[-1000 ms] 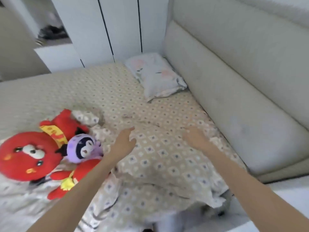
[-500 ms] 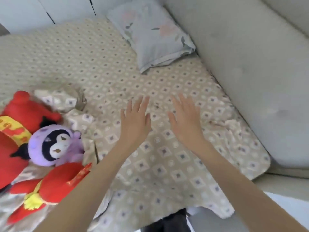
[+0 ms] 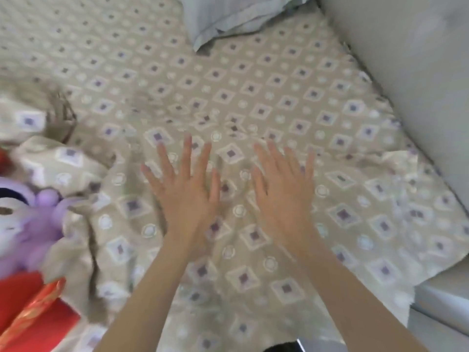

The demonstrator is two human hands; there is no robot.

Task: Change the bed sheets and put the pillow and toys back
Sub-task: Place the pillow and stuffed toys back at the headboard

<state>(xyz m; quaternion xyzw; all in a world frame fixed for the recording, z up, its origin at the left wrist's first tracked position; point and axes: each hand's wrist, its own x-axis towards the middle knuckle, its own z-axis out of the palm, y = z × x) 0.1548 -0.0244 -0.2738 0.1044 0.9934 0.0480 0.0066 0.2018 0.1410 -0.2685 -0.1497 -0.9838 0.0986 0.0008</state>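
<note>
A beige bed sheet (image 3: 279,92) with a purple diamond pattern covers the bed. My left hand (image 3: 185,191) and my right hand (image 3: 284,194) lie side by side, palms down and fingers spread, flat on the sheet near its middle. Neither hand holds anything. A pale floral pillow (image 3: 228,16) lies at the top edge, partly cut off. At the left edge lie a purple plush toy (image 3: 33,219) and a red plush toy (image 3: 30,308) on a bunched part of the sheet (image 3: 76,168).
A padded grey headboard (image 3: 411,72) runs along the right side of the bed. The sheet's loose corner hangs over the mattress corner (image 3: 436,301) at the lower right. Wrinkles run across the sheet beyond my fingertips.
The view has dropped and closed in on the sheet. Both hands came together from apart and now press flat on it with spread fingers. The toys have slid towards the left edge of view.
</note>
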